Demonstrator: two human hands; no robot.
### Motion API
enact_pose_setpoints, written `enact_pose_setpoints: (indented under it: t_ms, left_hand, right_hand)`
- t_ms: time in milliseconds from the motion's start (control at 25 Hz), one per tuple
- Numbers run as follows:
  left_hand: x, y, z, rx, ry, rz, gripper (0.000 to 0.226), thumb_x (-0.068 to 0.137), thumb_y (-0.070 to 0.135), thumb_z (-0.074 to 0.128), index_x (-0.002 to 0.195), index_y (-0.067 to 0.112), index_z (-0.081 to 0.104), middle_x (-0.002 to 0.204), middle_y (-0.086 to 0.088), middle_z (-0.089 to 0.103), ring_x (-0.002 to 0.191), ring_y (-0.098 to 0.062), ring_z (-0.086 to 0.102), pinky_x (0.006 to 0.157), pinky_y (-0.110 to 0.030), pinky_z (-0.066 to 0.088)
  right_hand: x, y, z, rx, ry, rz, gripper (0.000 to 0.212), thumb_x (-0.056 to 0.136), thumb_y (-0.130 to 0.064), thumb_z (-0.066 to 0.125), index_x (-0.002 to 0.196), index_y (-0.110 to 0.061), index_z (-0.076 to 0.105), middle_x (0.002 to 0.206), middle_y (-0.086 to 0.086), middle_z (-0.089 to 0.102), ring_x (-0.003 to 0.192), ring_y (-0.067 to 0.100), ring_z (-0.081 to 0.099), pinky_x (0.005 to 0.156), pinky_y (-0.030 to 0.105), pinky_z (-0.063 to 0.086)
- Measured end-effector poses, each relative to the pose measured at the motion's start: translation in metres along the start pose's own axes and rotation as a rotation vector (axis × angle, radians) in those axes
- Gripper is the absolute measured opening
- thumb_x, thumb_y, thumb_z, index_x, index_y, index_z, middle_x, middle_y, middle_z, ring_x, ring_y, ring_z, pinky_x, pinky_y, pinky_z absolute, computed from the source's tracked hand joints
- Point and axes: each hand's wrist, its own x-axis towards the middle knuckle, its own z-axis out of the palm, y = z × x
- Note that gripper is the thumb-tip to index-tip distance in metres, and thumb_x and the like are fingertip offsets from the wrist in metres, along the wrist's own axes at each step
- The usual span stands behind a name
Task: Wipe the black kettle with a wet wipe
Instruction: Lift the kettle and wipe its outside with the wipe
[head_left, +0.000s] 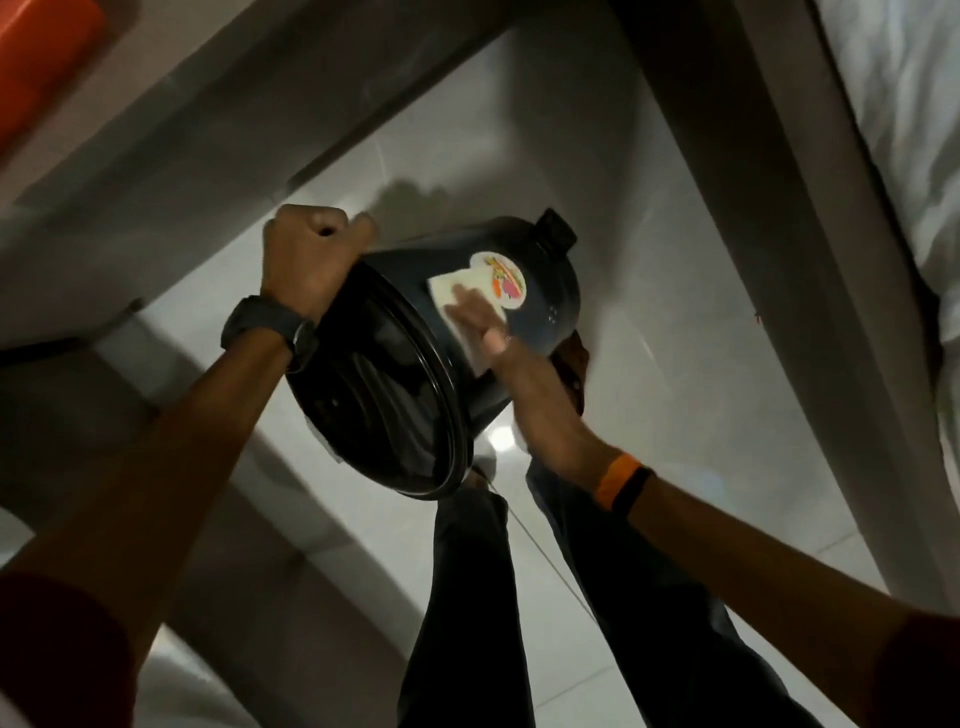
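Note:
The black kettle (441, 332) hangs in the air in front of me, tipped on its side with its round base (374, 395) turned toward the camera and its lid knob (556, 234) pointing away. A round coloured sticker (501, 280) sits on its side. My left hand (306, 254) is closed in a fist on the kettle's handle, which the fist hides. My right hand (483, 327) lies flat on the kettle's side, fingers pressing a white wet wipe (457, 296) against it just beside the sticker.
Below are my legs in dark trousers (467, 597) and a pale tiled floor (675, 364). A grey table top (130, 182) runs along the left, with an orange object (36, 62) at its far corner. A bed with white bedding (909, 156) is on the right.

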Motion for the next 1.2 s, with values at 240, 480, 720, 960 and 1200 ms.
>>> enact_pose_setpoints:
  t_ms: [240,480,720,960,1200]
  left_hand:
    - [-0.010,-0.006,0.000,-0.036,0.187,0.434,0.033,0.094,0.014,0.047,0.064,0.010,0.060,0.074,-0.013,0.061,0.076,-0.028,0.058,0.077,-0.043,0.045]
    - [-0.057,0.016,0.019,0.601,-0.253,1.211,0.027,0.092,0.033,0.056,0.077,0.011,0.061,0.074,-0.010,0.060,0.071,-0.030,0.057,0.068,-0.040,0.045]
    - [-0.017,0.022,-0.004,0.399,-0.104,0.675,0.032,0.091,0.019,0.048,0.061,0.010,0.051,0.060,-0.005,0.050,0.061,-0.023,0.048,0.059,-0.034,0.038]
    - [-0.013,0.023,0.002,0.380,-0.099,0.625,0.032,0.086,0.013,0.051,0.056,0.001,0.051,0.056,-0.012,0.053,0.058,-0.024,0.047,0.057,-0.031,0.033]
    - [-0.004,0.034,0.000,0.366,-0.116,0.590,0.032,0.081,0.016,0.051,0.052,0.007,0.041,0.052,-0.008,0.041,0.054,-0.023,0.039,0.057,-0.027,0.023]
  right_hand:
    - [0.065,0.025,-0.034,-0.193,0.269,0.204,0.060,0.108,-0.044,0.030,0.164,-0.026,0.017,0.173,-0.004,0.015,0.161,0.018,0.015,0.131,0.051,0.016]
    - [0.097,0.007,-0.059,-0.119,0.208,0.383,0.062,0.107,-0.054,0.027,0.160,-0.022,0.031,0.163,0.008,0.040,0.151,0.027,0.038,0.127,0.048,0.026]
    - [0.009,0.006,0.015,-0.191,-0.116,-0.211,0.048,0.110,-0.051,0.013,0.158,-0.052,0.012,0.166,-0.036,0.008,0.159,-0.001,0.002,0.132,0.046,0.000]
    - [0.098,0.019,-0.056,-0.068,0.404,0.450,0.058,0.110,-0.045,0.019,0.164,-0.025,0.014,0.174,-0.001,0.013,0.161,0.020,0.012,0.132,0.048,0.010]
    - [0.014,0.011,0.017,-0.291,-0.038,-0.271,0.052,0.112,-0.039,0.020,0.163,-0.034,0.013,0.172,-0.021,0.006,0.161,0.007,0.003,0.133,0.042,0.003]
